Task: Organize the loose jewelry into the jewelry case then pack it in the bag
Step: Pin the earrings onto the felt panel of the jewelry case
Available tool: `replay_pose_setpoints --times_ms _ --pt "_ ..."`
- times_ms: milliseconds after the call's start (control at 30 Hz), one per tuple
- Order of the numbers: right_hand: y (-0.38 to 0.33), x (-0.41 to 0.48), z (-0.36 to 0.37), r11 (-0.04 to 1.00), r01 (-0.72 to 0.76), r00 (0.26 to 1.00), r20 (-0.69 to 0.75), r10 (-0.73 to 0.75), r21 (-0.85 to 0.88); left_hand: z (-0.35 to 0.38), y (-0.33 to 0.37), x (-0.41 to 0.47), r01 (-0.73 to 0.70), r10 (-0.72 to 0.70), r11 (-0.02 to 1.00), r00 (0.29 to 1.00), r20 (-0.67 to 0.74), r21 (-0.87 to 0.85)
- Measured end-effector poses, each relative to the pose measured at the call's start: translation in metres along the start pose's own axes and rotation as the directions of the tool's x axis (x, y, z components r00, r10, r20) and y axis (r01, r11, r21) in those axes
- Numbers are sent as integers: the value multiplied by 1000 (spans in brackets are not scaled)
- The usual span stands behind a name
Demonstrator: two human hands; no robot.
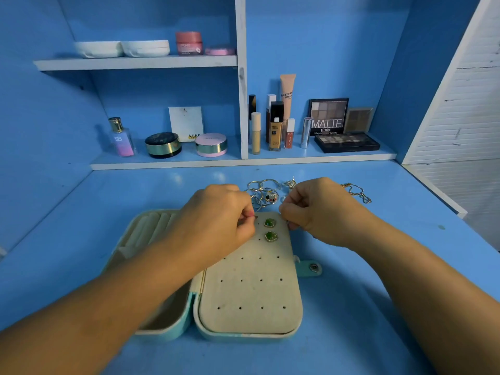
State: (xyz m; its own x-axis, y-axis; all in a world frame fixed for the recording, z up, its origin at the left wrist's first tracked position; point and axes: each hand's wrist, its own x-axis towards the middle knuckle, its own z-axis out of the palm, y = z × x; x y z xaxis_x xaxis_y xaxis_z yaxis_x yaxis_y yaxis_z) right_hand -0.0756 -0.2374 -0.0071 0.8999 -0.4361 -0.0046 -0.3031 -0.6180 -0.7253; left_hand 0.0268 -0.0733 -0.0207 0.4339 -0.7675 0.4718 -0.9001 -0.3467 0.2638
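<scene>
Two forearms reach in from the near edge over the open jewelry case [251,293], which lies flat on the blue desk [378,266] with its pale earring panel facing up. The left hand [216,212] pinches a small piece [255,217] between thumb and fingertip at the panel's far end, just beside the green earrings. The right hand [319,209] has its fingers curled at the panel's far right corner; I cannot tell whether it grips the edge or something tiny. The main risk is probably the small piece slipping from the pinch and dropping into the case or rolling across the desk, since it is tiny and the holes are fine. A push off the hole could also bend a post or nudge the earrings already seated. Counted: one case, two green earrings [270,222] in the panel, one snap tab [313,267], one gold chain [357,192] lying beyond the right hand, and one tangle of silver rings [262,193] just past the case, too overlapped to count. No bag is in view.
</scene>
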Motion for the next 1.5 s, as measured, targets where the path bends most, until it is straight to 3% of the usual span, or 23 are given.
replay_pose_setpoints --times_ms 400,733,967,1200,1333,1500 --pt "2 1 -1 999 24 1000 17 -25 29 1 1 6 -182 176 970 983 50 159" --pt "3 -1 -3 989 -64 997 50 57 135 -4 -10 4 -276 257 953 955 147 128" --pt "1 -2 -4 988 -85 996 42 80 127 -3 -15 -4 -102 107 993 991 86 -52" --pt "-1 -4 -6 987 -59 998 18 57 148 -5 -18 -5 -22 33 987 997 65 -161" --pt "-6 -4 -10 954 41 999 -45 -29 296 -5 -18 -1 94 -84 975 995 57 -200" --pt "-14 -8 -5 824 146 989 -97 -111 548 -6 -24 4 239 -160 845 967 200 -479"
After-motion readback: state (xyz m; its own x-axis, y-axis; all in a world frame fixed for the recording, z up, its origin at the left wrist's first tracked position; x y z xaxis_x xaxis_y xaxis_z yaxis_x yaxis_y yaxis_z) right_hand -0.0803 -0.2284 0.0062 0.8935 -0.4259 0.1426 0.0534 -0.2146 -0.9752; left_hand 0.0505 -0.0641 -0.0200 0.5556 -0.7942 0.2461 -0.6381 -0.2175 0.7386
